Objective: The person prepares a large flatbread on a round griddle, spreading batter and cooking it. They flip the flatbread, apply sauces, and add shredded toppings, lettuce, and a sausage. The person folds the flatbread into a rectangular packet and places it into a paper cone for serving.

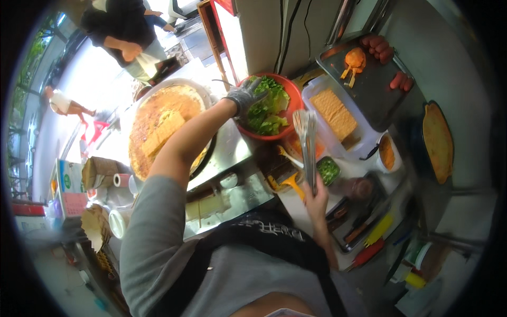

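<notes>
My left hand [242, 98], in a clear plastic glove, reaches into a red bowl [298, 99] of lettuce leaves [271, 121]. Its fingers are spread over the leaves, and their tips are partly hidden. Metal tongs [308, 146] point up and away in my bare right hand [316, 200]. Beneath my left forearm lies a large browned crepe [162, 103] on a round griddle. A rectangular crispy cracker [163, 134] rests on the crepe, partly covered by my arm.
Right of the bowl, a plastic container [366, 144] holds crackers [333, 113]. Beyond it are a dark tray [370, 103] with sausages [381, 48], a tub of orange sauce [388, 152] and chopped green onions [328, 170]. A yellow-handled tool [294, 184] lies nearby. A person [119, 35] stands across the counter.
</notes>
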`<state>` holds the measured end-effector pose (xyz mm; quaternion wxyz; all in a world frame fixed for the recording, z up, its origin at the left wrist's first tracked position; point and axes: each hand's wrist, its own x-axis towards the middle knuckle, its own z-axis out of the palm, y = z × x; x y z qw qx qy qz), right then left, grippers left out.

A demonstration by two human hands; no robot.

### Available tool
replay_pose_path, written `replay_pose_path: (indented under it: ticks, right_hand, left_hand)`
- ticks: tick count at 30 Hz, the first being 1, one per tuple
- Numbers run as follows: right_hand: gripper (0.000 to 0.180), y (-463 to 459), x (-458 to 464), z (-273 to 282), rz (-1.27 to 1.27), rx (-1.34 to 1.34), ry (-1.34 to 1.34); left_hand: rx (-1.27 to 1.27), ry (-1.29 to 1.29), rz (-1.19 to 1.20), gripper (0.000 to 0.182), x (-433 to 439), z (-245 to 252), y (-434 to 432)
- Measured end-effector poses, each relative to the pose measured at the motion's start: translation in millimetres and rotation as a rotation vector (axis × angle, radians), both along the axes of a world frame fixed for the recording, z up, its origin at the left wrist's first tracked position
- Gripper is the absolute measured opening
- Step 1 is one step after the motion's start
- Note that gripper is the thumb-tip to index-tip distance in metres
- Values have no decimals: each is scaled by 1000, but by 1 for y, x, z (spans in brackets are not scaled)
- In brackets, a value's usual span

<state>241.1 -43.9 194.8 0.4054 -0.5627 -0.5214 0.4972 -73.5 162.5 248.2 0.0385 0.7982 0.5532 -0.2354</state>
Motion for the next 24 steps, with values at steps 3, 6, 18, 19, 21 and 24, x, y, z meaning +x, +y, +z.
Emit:
replay_pose_path:
  ticks: [3, 6, 18, 19, 21, 24]
  right_hand:
    - [54, -35, 27, -14, -10, -149, 17]
    - [55, -51, 34, -9, -32, -283, 110]
    - [54, -2, 42, -11, -16, -260, 169]
    - [54, 0, 44, -16, -15, -247, 175]
    - [55, 3, 49, -16, 13, -232, 143]
    - [55, 3, 58, -15, 39, -202, 73]
  left_hand:
    - [8, 13, -173, 82, -31, -112, 60]
    - [27, -211, 52, 56, -32, -161, 72]
    - [38, -468, 142, 20, 23, -77, 80]
    - [130, -414, 81, 21, 19, -87, 80]
    - [-35, -254, 141, 22, 12, -102, 92]
    - [-1, -385, 109, 27, 17, -74, 81]
